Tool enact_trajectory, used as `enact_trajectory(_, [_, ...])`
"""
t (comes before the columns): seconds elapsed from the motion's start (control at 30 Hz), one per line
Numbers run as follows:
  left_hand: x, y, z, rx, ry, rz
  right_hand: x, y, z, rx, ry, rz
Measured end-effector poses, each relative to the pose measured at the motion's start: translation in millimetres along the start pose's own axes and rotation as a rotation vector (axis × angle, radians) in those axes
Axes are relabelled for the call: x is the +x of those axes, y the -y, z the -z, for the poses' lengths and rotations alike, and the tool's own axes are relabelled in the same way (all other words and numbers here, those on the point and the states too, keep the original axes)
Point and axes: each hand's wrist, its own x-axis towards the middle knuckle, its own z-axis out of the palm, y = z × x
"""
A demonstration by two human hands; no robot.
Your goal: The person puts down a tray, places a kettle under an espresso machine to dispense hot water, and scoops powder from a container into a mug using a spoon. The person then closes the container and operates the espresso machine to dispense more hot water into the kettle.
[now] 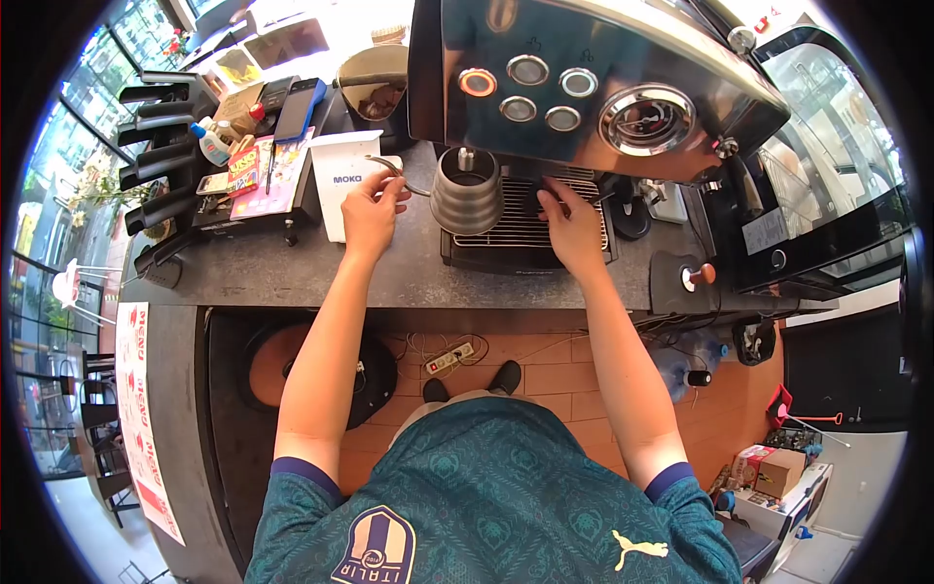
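Observation:
A grey metal gooseneck kettle (467, 200) is at the machine's drip tray, under the espresso machine (584, 58). My left hand (374, 212) is closed at the kettle's thin curved metal part, left of its body, beside a white MOKA bag (341, 161). My right hand (571, 226) is over the drip tray grid (520, 229), right of the kettle, its thumb and fingers closed round a dark thing too unclear to name. A gap separates this hand from the kettle's body.
A tamper (699, 276) lies on a dark mat to the right. Bottles (209, 144), a blue-edged device (299, 109) and papers stand at the left. Below the counter are a power strip (449, 359), cables and large water bottles (671, 365).

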Motion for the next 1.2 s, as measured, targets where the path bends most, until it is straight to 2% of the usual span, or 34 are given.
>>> enact_trajectory(0.1, [-5, -5, 2, 0.029, -0.006, 0.017, -4, 3, 2, -0.037, 0.024, -0.039])
enact_trajectory(0.2, [-28, -12, 14, 0.070, 0.020, 0.042, -25, 6, 2, -0.093, -0.070, 0.000])
enact_trajectory(0.23, [-43, -13, 20, 0.067, 0.028, 0.049, -38, 9, 3, 0.091, -0.097, -0.043])
enact_trajectory(0.27, [-61, -12, 29, 0.092, 0.058, 0.028, -52, 12, 3, 0.276, -0.122, -0.084])
enact_trajectory(0.33, [-107, -4, 48, 0.111, 0.130, 0.052, -87, 14, 5, 0.355, -0.095, -0.102])
enact_trajectory(0.4, [-160, -1, 64, 0.126, 0.171, 0.139, -123, 16, 3, 0.358, -0.079, -0.113])
enact_trajectory(0.5, [-238, 19, 80, 0.134, 0.124, 0.275, -160, 5, -4, 0.385, 0.006, -0.117])
enact_trajectory(0.57, [-276, 22, 79, 0.006, 0.024, 0.419, -169, 5, -10, 0.410, 0.077, -0.162])
enact_trajectory(0.7, [-316, 12, 64, -0.060, -0.219, 0.472, -163, -1, -23, 0.469, 0.267, -0.182])
enact_trajectory(0.97, [-411, -12, -1, -0.061, -0.699, 0.491, -166, -7, -28, 0.444, 0.914, -0.059])
enact_trajectory(1.07, [-456, -23, -27, 0.063, -0.827, 0.415, -184, -21, -34, 0.442, 1.106, -0.042])
enact_trajectory(1.2, [-527, -35, -57, 0.126, -1.095, 0.423, -220, -1, -45, 0.449, 1.373, -0.011])
